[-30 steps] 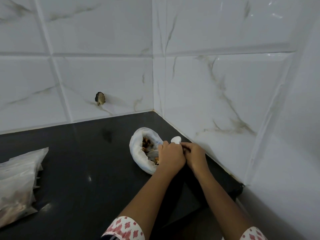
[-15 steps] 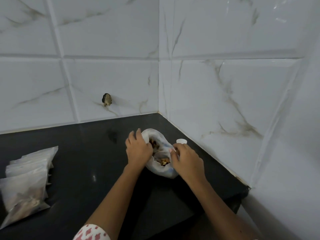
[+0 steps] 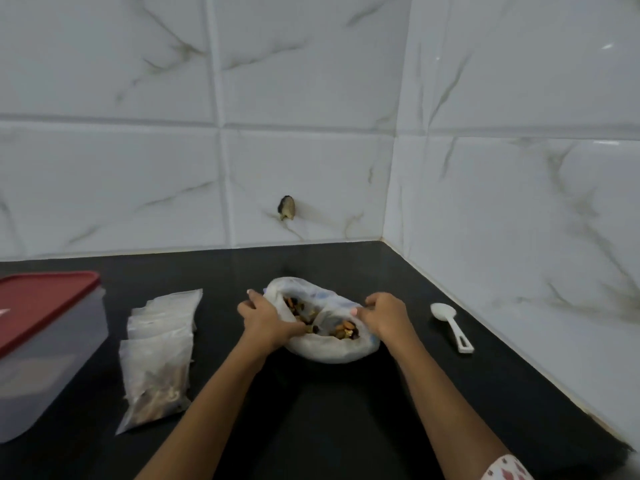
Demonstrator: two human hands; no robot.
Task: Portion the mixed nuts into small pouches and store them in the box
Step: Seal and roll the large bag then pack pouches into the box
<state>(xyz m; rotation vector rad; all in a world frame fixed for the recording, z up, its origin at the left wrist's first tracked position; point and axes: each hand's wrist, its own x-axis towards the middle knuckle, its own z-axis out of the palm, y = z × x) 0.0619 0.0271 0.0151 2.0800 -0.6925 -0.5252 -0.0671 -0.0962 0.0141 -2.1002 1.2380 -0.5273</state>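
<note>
Black counter (image 3: 346,410); both hands gripping nut bag (image 3: 325,351) rim.

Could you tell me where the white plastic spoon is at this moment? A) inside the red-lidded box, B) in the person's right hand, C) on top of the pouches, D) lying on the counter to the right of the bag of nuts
D: the white spoon lies alone on the black counter, right of the bag of nuts, while both hands grip the bag's rim.
</note>
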